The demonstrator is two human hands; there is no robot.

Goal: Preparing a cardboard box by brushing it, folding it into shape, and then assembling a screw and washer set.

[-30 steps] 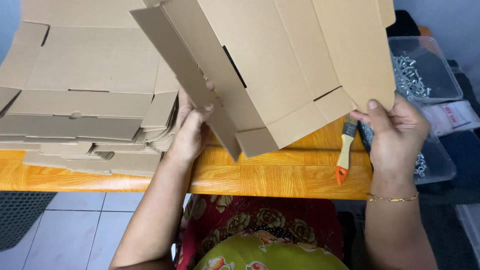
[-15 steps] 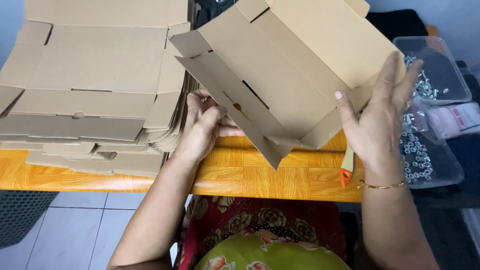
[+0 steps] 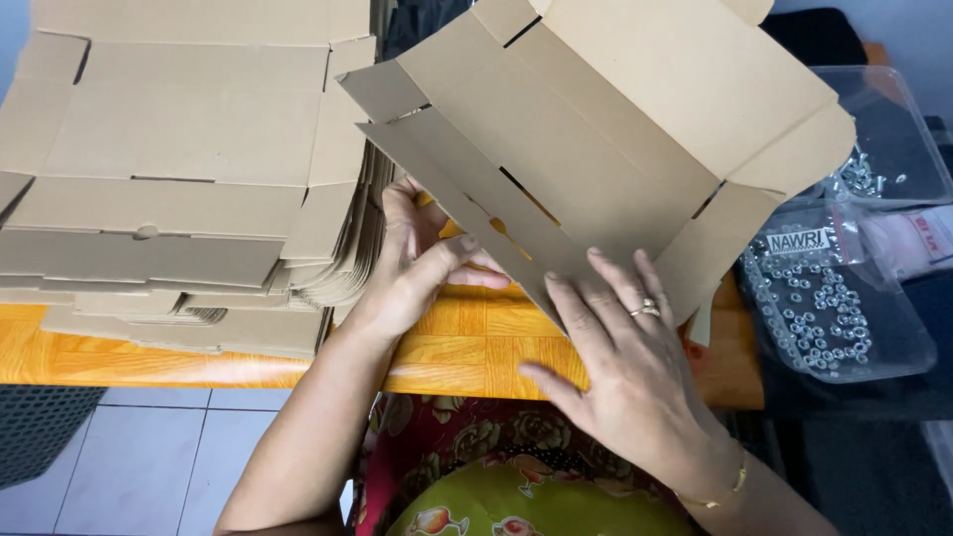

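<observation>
Your left hand pinches the plain brown cardboard box blank's folded side panel; at four o'clock, your right hand presses flat, fingers spread.

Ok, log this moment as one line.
left hand: holding box flap | right hand: flat on cardboard box | stack of flat boxes: left on table
</observation>
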